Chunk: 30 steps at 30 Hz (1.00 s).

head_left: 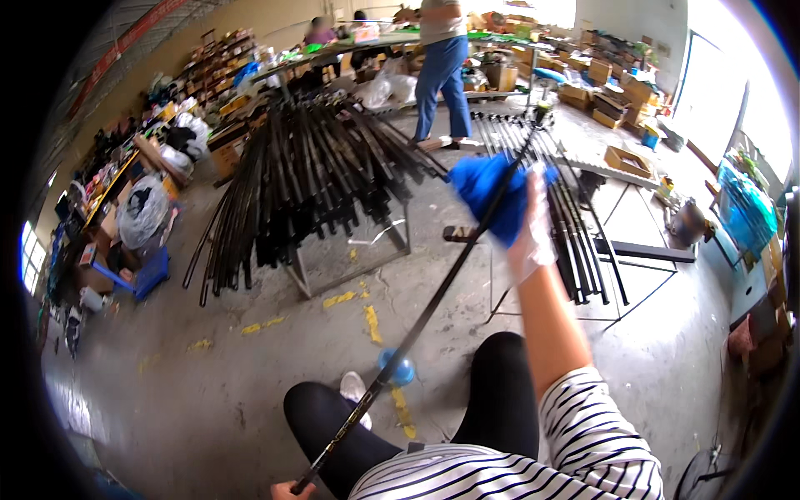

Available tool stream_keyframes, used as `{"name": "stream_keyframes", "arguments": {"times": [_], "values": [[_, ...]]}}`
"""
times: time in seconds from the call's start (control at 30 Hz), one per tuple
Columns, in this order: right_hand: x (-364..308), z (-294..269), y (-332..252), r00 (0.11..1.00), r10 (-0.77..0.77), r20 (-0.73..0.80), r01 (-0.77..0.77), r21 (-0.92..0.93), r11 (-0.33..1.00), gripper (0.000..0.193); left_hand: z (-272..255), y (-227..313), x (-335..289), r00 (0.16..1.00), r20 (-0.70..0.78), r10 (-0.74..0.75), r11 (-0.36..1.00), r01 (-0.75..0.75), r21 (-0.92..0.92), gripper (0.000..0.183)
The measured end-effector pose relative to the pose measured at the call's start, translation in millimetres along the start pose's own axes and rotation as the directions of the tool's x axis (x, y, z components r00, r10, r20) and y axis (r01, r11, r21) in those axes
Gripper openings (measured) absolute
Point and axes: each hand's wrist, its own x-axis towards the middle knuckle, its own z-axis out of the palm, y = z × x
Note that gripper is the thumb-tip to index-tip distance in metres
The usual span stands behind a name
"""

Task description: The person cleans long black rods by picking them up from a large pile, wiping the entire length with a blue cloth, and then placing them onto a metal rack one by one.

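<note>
A long black rod (421, 325), much like a fishing rod, slants from the lower left up to the far right. At its near end, my left hand (292, 491) is closed round it, mostly cut off by the lower edge. My right hand (533, 229), in a thin see-through glove, grips a blue cloth (492, 196) against the rod's upper part. The cloth is slightly blurred, and some of my fingers are hidden. Many similar black rods (308, 158) lie on a stand to the left. More rods (575, 233) rest side by side on a rack beyond my right hand.
A person in blue trousers (442, 79) stands beyond the rods, near a long table (367, 40). On the floor before me sits a blue round container (396, 367). Plastic bags (143, 212) and a blue stool-like thing (152, 273) are at left; a cardboard box (627, 162) is at right.
</note>
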Motion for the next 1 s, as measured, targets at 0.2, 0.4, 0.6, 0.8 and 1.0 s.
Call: {"name": "stream_keyframes", "arguments": {"times": [0.2,0.4,0.6,0.8,1.0], "values": [[39.7,-33.5,-90.6,0.818,-0.414,-0.399,0.122,-0.584,0.803,0.021,-4.8,-57.1,-11.2,0.847,-0.53,0.038,0.924,0.172,0.342,0.038],[46.1,-6.6,-97.8,0.984,-0.004,-0.18,-0.057,-0.33,0.942,0.035,-20.3,-68.3,-36.3,0.977,-0.068,-0.202,0.916,0.213,0.34,0.035],[20.6,39.0,-51.3,0.994,0.036,0.101,-0.036,-0.004,0.999,0.013,-25.1,-44.9,-22.1,0.941,0.284,-0.183,0.969,0.124,0.214,0.032],[-39.3,117.3,20.4,0.95,0.002,-0.312,-0.116,-0.349,0.93,0.02,-6.0,56.3,16.7,0.899,0.397,-0.186,0.973,0.225,-0.052,0.044],[-99.4,145.1,72.3,0.853,0.243,-0.461,-0.336,-0.13,0.933,0.023,24.5,128.6,54.5,0.827,0.556,0.083,0.9,0.178,-0.398,0.046]]}}
